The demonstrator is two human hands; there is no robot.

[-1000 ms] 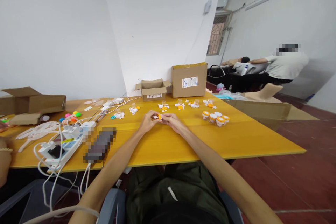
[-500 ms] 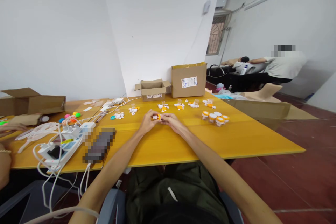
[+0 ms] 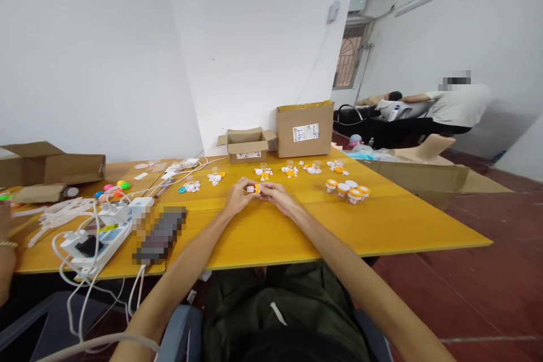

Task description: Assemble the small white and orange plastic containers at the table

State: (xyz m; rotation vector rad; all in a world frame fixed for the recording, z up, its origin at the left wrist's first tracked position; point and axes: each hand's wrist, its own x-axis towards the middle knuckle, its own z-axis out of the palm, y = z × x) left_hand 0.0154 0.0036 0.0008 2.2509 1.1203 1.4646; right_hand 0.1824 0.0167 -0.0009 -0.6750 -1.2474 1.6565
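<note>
Seeing left hand (image 3: pixel 238 198) and right hand (image 3: pixel 276 197) still pinching one small orange-and-white plastic jar (image 3: pixel 253 188). Grip hardly shifted; I judge handling unfinished.

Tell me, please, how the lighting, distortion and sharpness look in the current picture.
Head view: soft, fairly even light on the white wall; head view: wide-angle stretch, with the forearms splaying toward the lower edge; head view: the orange-and-white piece between the left hand and right hand too small for fine detail; head view: blocky pixelation over the dark device.
</note>
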